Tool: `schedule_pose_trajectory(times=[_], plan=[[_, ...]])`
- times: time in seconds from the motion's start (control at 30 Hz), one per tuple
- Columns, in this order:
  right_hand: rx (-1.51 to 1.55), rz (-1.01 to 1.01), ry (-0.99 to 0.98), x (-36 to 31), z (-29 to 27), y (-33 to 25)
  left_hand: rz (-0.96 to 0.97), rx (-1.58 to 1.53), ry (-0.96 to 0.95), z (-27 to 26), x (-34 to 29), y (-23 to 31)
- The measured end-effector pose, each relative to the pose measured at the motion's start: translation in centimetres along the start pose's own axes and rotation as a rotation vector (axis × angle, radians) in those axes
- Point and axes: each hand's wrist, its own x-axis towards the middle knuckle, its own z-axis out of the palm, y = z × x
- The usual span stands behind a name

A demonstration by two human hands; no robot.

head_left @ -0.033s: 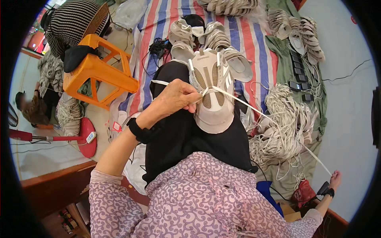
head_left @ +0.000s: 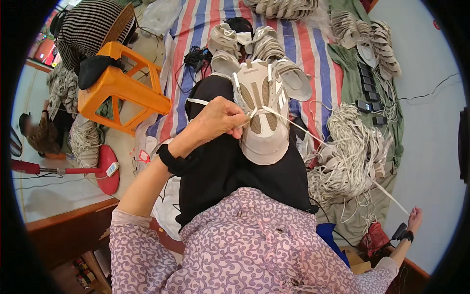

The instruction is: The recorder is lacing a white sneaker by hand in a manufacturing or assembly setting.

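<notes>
A beige and white shoe upper (head_left: 265, 148) lies over my lap, its toe toward me, with brown mesh panels and a tan centre strip. A white shoelace (head_left: 296, 125) runs through its lowest holes. My left hand (head_left: 223, 117) pinches the lace at the left side of the upper, and a short length of lace sticks out past the wrist side. Far out to the right, my right hand (head_left: 415, 219) is closed on the other stretch of the lace. Where it crosses the lace pile, the lace is hard to follow.
A tangled pile of white laces (head_left: 342, 152) lies to the right. Several shoe uppers (head_left: 267, 44) sit ahead on a striped sheet (head_left: 196, 29). An orange stool (head_left: 117, 88) stands at the left, near a red round base (head_left: 108, 171). Black devices (head_left: 367, 85) line the right.
The lace between the shoe upper and my right hand has gone slacker and dropped toward the pile. My right hand has shifted very slightly; my left hand stays in place.
</notes>
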Motion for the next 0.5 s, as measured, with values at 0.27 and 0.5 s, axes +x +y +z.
schedule_pose_trajectory(times=[0.27,0.5], plan=[[-0.262,-0.068,-0.594,-12.2,29.8,-3.0,-0.187,-0.097,-0.034,-1.1,0.8,0.8],[-0.039,-0.044,-1.134,-33.2,49.0,-6.4,-0.239,-0.075,0.086,-0.1,0.9,1.3]])
